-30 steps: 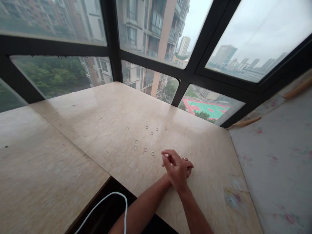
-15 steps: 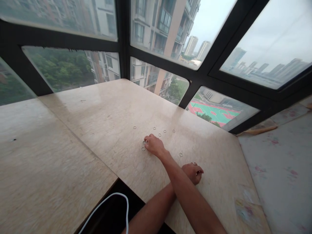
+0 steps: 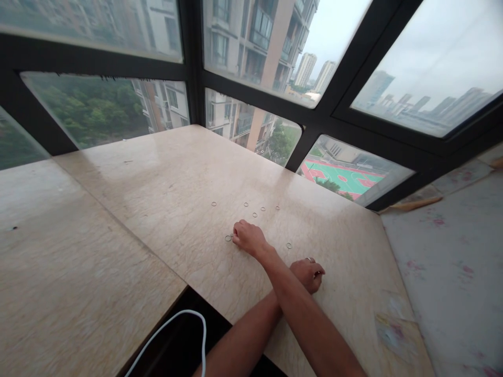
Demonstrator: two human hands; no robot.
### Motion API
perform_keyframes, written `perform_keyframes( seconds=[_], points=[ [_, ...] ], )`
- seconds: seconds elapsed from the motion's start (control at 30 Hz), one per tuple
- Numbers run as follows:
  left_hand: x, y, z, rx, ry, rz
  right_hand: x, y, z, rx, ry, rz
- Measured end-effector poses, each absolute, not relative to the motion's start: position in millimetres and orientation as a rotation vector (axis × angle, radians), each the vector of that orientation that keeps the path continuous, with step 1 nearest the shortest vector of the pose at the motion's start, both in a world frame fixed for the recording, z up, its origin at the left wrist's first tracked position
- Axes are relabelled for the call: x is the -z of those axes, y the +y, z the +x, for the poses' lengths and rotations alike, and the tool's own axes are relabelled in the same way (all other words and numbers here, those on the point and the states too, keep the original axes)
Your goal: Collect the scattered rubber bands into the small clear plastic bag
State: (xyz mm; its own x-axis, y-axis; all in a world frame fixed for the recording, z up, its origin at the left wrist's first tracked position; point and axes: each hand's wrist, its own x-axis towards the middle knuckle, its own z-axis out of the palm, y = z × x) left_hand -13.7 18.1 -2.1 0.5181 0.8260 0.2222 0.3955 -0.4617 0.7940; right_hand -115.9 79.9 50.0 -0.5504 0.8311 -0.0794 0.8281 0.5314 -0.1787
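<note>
My two forearms cross over the marbled tabletop (image 3: 157,178), the right one on top. Reaching to the left, my right hand (image 3: 248,236) is closed in a pinch low over the surface; a thin metal ring shows only in part at its fingertips. Just left of them lies another thin ring (image 3: 228,238). My left hand (image 3: 307,275), with a band on one finger, rests curled on the right; what its fingers hold, if anything, is hidden. Beyond the hands lie several loose rings, among them a far-left ring (image 3: 214,204) and a ring nearer the left hand (image 3: 289,245).
Dark window frames (image 3: 195,78) edge the back of the tabletop. A white cable (image 3: 205,335) loops over a dark gap at the front. Flowered wallpaper (image 3: 451,272) covers the right wall. A small dark bit (image 3: 14,228) lies at the far left.
My right hand has drawn in slightly lower, and the ring at its fingertips has become mostly hidden. The left hand keeps its curled pose. The whole view has shifted a little.
</note>
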Motion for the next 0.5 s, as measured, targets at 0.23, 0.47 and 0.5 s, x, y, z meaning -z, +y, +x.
perform_keyframes(
  seconds=[0.23, 0.47, 0.5],
  points=[
    [5, 19, -13, -0.81, 0.994, 2.11, -53, 71, -87, -0.843, -2.025, -1.295],
    [2, 19, -9, -0.925, 1.04, 1.927, -61, 26, -47, -1.093, -1.19, -1.231],
    [3, 18, -8, -0.951, 1.076, 1.876, -61, 18, -39, -1.075, -1.116, -1.233]
  ],
)
